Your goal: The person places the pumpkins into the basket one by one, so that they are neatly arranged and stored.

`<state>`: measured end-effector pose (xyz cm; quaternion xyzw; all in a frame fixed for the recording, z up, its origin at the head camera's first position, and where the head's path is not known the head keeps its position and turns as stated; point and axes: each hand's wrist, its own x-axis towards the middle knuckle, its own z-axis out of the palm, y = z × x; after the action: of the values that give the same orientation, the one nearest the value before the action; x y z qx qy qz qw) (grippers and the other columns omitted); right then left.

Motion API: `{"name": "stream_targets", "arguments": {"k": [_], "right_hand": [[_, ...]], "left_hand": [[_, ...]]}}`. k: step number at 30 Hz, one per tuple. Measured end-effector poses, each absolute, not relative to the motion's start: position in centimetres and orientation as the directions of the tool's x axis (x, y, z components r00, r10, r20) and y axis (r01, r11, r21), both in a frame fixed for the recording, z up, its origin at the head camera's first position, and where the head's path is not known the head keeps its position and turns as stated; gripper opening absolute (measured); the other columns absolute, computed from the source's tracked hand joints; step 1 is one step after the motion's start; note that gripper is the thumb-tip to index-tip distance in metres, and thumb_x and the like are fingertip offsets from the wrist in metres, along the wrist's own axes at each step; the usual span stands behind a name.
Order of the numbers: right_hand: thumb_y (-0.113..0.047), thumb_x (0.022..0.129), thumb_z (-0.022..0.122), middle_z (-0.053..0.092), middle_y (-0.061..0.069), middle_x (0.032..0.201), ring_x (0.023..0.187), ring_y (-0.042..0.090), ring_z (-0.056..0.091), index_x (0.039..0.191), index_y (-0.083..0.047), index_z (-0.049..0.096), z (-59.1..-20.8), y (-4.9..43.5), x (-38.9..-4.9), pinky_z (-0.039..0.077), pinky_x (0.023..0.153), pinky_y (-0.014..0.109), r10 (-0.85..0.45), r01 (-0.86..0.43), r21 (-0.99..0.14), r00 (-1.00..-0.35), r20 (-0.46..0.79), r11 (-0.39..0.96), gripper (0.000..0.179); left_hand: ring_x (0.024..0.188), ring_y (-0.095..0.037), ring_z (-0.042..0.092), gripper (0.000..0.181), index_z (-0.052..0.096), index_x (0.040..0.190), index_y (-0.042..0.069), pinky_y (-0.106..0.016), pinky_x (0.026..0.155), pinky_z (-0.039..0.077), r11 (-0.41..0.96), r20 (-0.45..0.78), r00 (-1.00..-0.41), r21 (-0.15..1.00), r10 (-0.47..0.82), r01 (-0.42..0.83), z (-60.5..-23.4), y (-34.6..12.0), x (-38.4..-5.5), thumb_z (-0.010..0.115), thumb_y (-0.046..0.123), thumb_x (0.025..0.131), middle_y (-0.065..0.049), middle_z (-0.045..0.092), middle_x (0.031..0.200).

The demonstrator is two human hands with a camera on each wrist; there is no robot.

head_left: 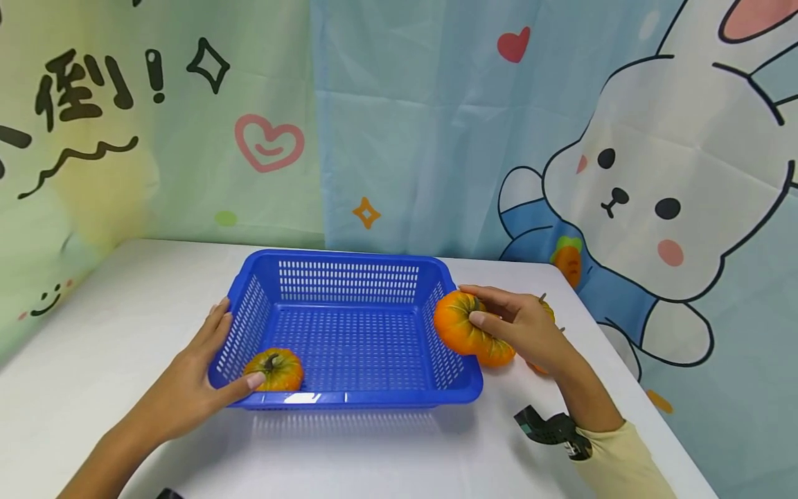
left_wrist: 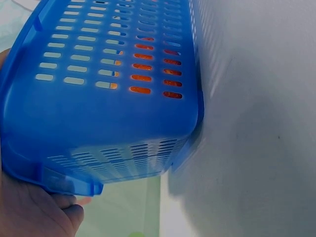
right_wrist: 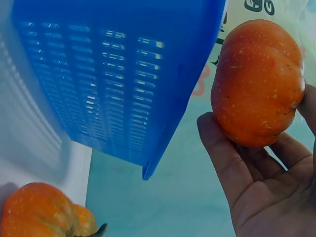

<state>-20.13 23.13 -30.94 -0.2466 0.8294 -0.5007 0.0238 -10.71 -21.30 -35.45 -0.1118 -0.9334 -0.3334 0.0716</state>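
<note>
My right hand (head_left: 530, 329) grips a small orange pumpkin (head_left: 456, 322) at the right rim of a blue plastic basket (head_left: 349, 398). In the right wrist view the held pumpkin (right_wrist: 259, 81) is above rim height, with fingers beneath it. Around the basket's front left corner, my left hand (head_left: 183, 391) holds the rim, thumb over the front edge and fingers along the left side. Inside that corner lies an orange and yellow pumpkin (head_left: 280, 372), partly behind the thumb. Orange shows through the slots in the left wrist view.
More pumpkins stand on the white table (head_left: 374, 457) right of the basket, one pumpkin (head_left: 497, 352) just below the held one, others partly hidden behind the right hand. A printed curtain (head_left: 399, 138) hangs behind the table. A black strap (head_left: 551, 428) is on the right wrist.
</note>
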Motion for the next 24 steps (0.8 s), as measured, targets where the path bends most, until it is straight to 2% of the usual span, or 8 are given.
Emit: {"name": "stream_targets", "arguments": {"k": [8, 14, 19, 22, 24], "right_hand": [[-0.037, 0.093, 0.065, 0.060, 0.007, 0.130, 0.114, 0.025, 0.060, 0.139, -0.017, 0.056, -30.0, 21.6, -20.6, 0.054, 0.086, 0.030, -0.425, -0.290, -0.860, -0.900, 0.097, 0.419, 0.051], [-0.046, 0.091, 0.065, 0.061, 0.007, 0.128, 0.106, 0.023, 0.065, 0.138, -0.019, 0.057, -29.3, 20.1, -21.1, 0.055, 0.083, 0.032, -0.446, -0.272, -0.858, -0.893, 0.056, 0.437, 0.054], [-0.034, 0.095, 0.064, 0.061, 0.010, 0.127, 0.101, 0.024, 0.066, 0.138, -0.015, 0.057, -28.6, 19.3, -21.6, 0.057, 0.077, 0.035, -0.498, -0.326, -0.848, -0.863, 0.087, 0.418, 0.048], [-0.027, 0.096, 0.064, 0.059, 0.011, 0.129, 0.105, 0.025, 0.066, 0.137, -0.013, 0.058, -28.2, 18.8, -22.2, 0.058, 0.076, 0.036, -0.526, -0.371, -0.842, -0.841, 0.126, 0.392, 0.043], [-0.027, 0.095, 0.065, 0.059, 0.009, 0.129, 0.108, 0.026, 0.065, 0.135, -0.015, 0.059, -27.9, 18.5, -22.5, 0.057, 0.077, 0.035, -0.528, -0.375, -0.839, -0.840, 0.128, 0.393, 0.042]], "left_hand": [[0.145, -0.040, 0.005, 0.101, 0.011, 0.154, -0.001, -0.072, 0.103, 0.020, 0.753, 0.221, -0.962, 0.603, 0.162, 0.265, -35.4, -21.4, -10.7, 0.069, 0.046, 0.086, -0.005, -0.004, 0.162], [0.145, -0.041, 0.005, 0.101, 0.011, 0.154, -0.001, -0.072, 0.102, 0.020, 0.756, 0.211, -0.964, 0.602, 0.160, 0.258, -35.4, -21.4, -10.7, 0.069, 0.047, 0.086, -0.006, -0.004, 0.162], [0.145, -0.041, 0.005, 0.101, 0.011, 0.154, -0.002, -0.072, 0.103, 0.020, 0.751, 0.212, -0.964, 0.607, 0.162, 0.260, -35.3, -21.4, -10.6, 0.069, 0.046, 0.087, -0.006, -0.005, 0.162], [0.145, -0.042, 0.005, 0.101, 0.010, 0.154, -0.001, -0.072, 0.102, 0.020, 0.752, 0.208, -0.965, 0.607, 0.161, 0.257, -35.3, -21.3, -10.6, 0.068, 0.047, 0.087, -0.006, -0.005, 0.162], [0.145, -0.042, 0.005, 0.101, 0.010, 0.154, -0.001, -0.073, 0.102, 0.020, 0.753, 0.205, -0.966, 0.607, 0.158, 0.252, -35.3, -21.4, -10.6, 0.068, 0.047, 0.087, -0.006, -0.005, 0.162]]}}
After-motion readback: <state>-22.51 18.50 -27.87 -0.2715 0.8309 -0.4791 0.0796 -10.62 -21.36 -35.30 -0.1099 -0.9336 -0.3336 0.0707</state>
